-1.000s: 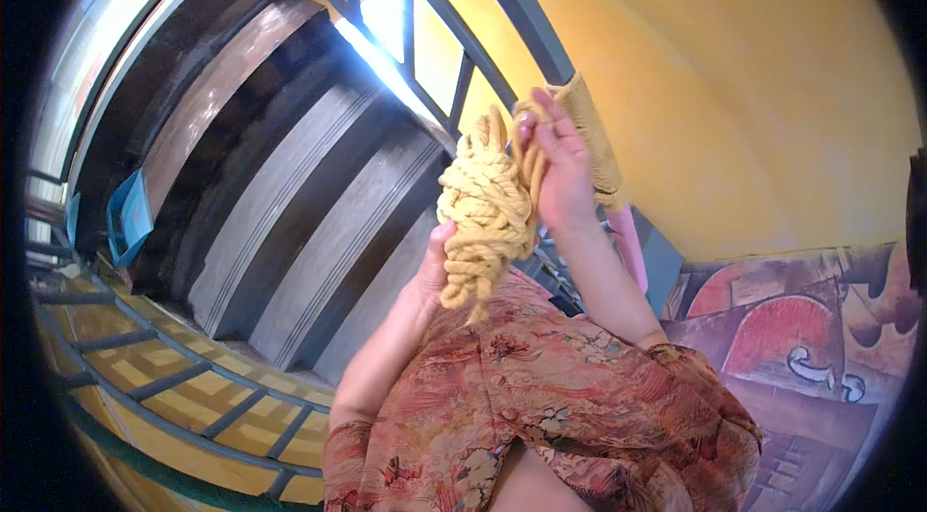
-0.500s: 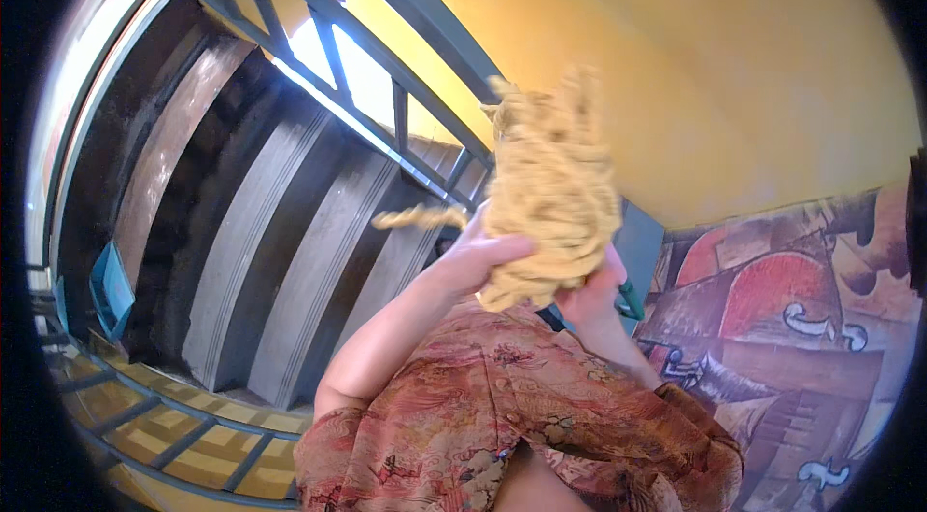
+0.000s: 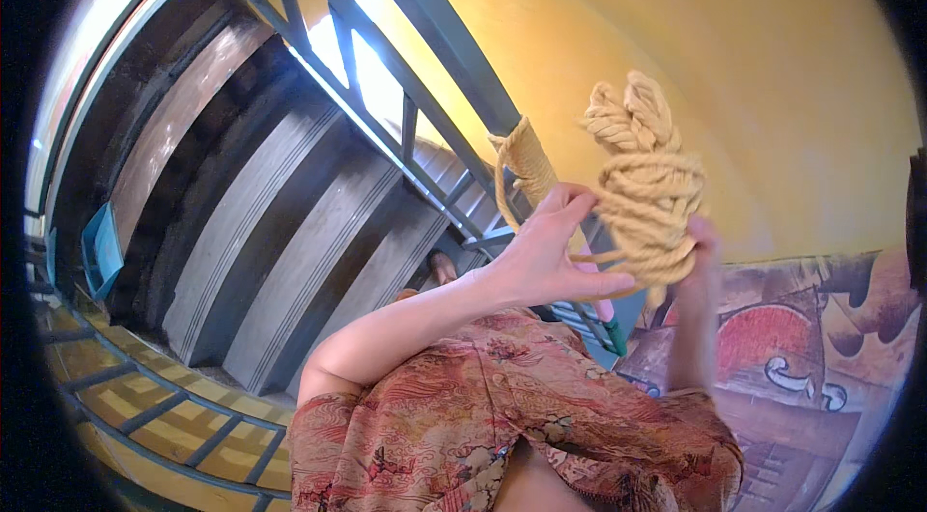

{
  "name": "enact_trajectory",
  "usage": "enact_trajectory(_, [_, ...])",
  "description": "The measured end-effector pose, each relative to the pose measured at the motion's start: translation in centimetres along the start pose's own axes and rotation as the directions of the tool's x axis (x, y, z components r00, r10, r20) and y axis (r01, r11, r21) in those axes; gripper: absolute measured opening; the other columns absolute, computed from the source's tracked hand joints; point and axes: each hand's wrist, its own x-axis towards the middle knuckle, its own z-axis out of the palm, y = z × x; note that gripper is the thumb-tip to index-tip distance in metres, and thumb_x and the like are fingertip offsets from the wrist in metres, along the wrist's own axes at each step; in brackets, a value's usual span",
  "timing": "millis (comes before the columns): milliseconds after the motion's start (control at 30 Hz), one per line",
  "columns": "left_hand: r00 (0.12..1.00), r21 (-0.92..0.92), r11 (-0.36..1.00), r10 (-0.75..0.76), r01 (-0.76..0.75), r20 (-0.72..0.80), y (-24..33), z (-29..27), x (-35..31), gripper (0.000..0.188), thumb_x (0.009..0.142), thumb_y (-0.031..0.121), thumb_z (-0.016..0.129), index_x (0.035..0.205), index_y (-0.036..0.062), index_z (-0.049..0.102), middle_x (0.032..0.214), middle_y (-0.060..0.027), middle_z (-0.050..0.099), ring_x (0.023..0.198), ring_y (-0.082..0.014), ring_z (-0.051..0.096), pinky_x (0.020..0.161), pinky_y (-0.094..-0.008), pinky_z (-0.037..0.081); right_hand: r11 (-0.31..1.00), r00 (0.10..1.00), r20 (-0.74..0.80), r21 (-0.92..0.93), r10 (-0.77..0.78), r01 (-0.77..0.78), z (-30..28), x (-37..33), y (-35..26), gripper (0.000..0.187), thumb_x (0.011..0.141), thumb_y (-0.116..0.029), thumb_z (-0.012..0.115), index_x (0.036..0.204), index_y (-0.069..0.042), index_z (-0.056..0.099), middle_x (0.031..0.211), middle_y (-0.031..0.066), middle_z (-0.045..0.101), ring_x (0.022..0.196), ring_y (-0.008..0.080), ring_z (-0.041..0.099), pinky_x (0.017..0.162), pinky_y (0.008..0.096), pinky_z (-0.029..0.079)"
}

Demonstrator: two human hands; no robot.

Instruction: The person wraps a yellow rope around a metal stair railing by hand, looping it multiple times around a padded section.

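A thick bundle of tan rope (image 3: pixel 652 193), bound round its middle with loops sticking up at the top, is raised in front of me. My right hand (image 3: pixel 703 243) grips its lower right side, its fingers partly hidden behind the coils. On the bundle's left, my left hand (image 3: pixel 550 246) has thumb and fingers spread apart, the tips close to the coils. A strand runs from the bundle toward this hand. Left of the bundle, rope wrapping (image 3: pixel 529 164) goes round the blue-grey handrail (image 3: pixel 439 29), and a loose loop hangs from it.
Grey stairs (image 3: pixel 290 222) descend at the left beside the railing. A blue dustpan-like object (image 3: pixel 101 251) lies on the steps at far left. A yellow wall (image 3: pixel 772 106) rises at the right above a painted mural (image 3: pixel 772 338). A lower railing (image 3: pixel 183 391) curves at lower left.
The rope bundle has moved to the right, uncovering the wrapped handrail. My left hand has come off the bundle's front, and its fingers have spread. My right hand has risen with the bundle.
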Motion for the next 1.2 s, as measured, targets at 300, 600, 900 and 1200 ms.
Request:
enact_trajectory(300, [0.924,0.038,0.945,-0.307,0.323,-0.229,-8.8,-4.9,-0.4,0.021,0.085,0.014,0.067,0.101,-0.0007,0.068,0.086,-0.006,0.067,0.077,-0.0083,0.06,0.069,-0.0251,0.049,-0.132,0.411,0.541,-0.707,-0.734,0.695,6.7,17.6,-11.7,0.074,0.068,-0.02,0.082,0.13,0.0,0.046,0.11,0.0107,0.059,0.094,0.0224,0.063,0.079,0.0345,0.056])
enact_trajectory(600, [0.671,-0.522,0.841,-0.472,0.146,-0.572,-10.7,-10.2,2.6,0.06,0.094,0.036,0.056,0.142,0.0096,0.032,0.125,-0.0123,0.053,0.113,-0.0233,0.056,0.086,-0.0361,0.049,0.926,0.778,0.612,-0.197,-0.141,0.322,12.5,26.9,10.1,0.064,0.077,-0.023,0.077,0.128,0.0,0.046,0.112,0.0118,0.061,0.097,0.0185,0.062,0.082,0.0302,0.053])
enact_trajectory(900, [0.811,-0.871,0.397,-0.382,-0.288,-0.443,-13.3,-13.1,-0.1,0.067,0.087,0.053,0.058,0.135,0.0076,0.042,0.134,-0.0131,0.05,0.123,-0.0276,0.05,0.104,-0.046,0.042,0.795,0.253,0.801,-0.392,0.542,-0.462,16.5,23.4,12.8,0.064,0.094,-0.038,0.053,0.145,-0.004,0.034,0.122,0.0096,0.058,0.103,0.0158,0.058,0.089,0.028,0.049])
enact_trajectory(1200, [0.927,-0.913,0.359,-0.236,-0.195,-0.291,-12.5,-10.8,-1.9,0.096,0.074,0.057,0.071,0.144,0.0077,0.029,0.139,-0.0163,0.044,0.125,-0.0315,0.048,0.106,-0.0471,0.04,0.861,0.182,0.874,-0.372,0.451,-0.347,17.7,24.5,14.1,0.05,0.096,-0.036,0.051,0.129,0.002,0.05,0.123,0.0174,0.058,0.111,0.022,0.06,0.092,0.0361,0.052])
